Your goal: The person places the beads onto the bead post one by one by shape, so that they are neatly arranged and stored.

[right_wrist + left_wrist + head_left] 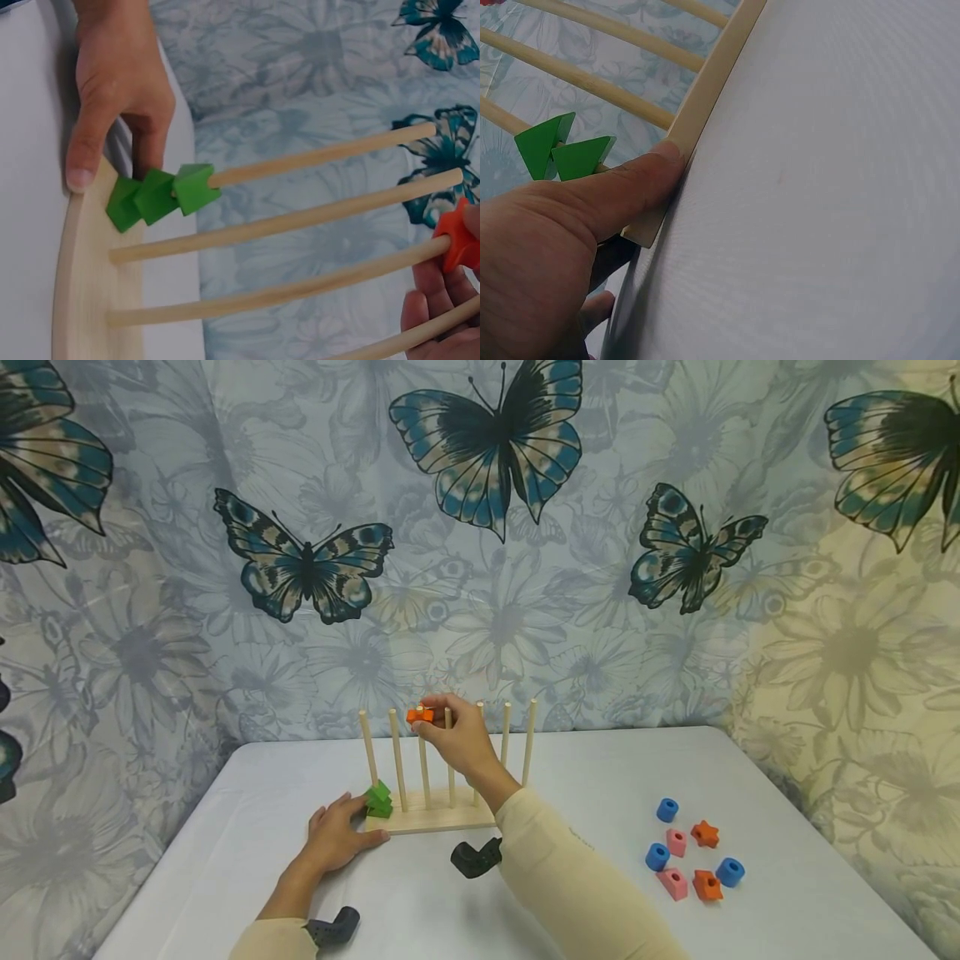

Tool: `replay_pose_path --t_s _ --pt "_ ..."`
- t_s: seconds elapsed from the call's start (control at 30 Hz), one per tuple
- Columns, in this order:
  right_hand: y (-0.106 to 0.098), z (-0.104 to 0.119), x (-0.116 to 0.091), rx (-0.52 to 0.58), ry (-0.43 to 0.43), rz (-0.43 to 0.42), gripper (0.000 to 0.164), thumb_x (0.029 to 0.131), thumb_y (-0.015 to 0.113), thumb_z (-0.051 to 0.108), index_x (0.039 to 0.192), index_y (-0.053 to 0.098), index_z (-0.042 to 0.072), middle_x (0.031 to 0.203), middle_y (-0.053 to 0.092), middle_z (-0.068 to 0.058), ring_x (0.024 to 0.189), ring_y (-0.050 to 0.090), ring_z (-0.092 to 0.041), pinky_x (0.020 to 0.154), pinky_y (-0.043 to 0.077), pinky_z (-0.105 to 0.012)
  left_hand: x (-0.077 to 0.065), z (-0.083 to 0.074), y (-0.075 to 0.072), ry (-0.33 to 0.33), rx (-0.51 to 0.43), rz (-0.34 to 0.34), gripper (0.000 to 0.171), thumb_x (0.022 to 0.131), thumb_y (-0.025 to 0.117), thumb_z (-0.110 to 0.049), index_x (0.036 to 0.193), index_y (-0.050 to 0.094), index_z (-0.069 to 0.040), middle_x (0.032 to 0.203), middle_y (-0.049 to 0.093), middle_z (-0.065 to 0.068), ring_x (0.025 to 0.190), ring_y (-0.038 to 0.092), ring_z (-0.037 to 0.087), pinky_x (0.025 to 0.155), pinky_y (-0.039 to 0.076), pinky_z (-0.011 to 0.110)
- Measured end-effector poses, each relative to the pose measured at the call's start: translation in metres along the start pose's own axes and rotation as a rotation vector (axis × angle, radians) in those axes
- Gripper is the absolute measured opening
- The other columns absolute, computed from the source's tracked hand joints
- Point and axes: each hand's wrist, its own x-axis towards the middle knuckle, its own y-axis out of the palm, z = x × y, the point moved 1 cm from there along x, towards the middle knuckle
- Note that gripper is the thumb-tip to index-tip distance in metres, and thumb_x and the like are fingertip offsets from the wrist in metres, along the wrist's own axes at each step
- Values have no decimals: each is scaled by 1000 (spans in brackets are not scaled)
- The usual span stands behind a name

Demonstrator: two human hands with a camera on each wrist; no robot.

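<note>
A wooden peg rack (pixel 435 820) with several upright pegs stands on the table. My left hand (pixel 333 839) holds its left end, thumb (pixel 649 176) on the front edge and the other fingers behind. Beside that hand, green triangular blocks (pixel 154 196) are stacked at the bottom of the leftmost peg. My right hand (pixel 459 735) pinches an orange star block (pixel 459 238) at the top of the third peg from the left. Whether the peg tip has entered the block's hole is hard to tell.
On the table's right side lie loose blocks: several blue cylinders (pixel 657 857), two pink blocks (pixel 672 884) and two orange stars (pixel 705 834). A butterfly-patterned cloth (pixel 510 635) hangs behind the table. Dark devices (pixel 477 857) are strapped to both wrists.
</note>
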Motion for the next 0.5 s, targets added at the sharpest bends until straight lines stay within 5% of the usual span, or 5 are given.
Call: replay_pose_path --t_s 0.5 --pt "2 -16 -4 17 108 -34 30 87 74 15 114 66 7 108 64 -3 96 62 -19 85 52 -34 0 0 0 -1 -2 1 79 74 82 -40 133 53 4 137 48 26 136 29 43 110 3 59"
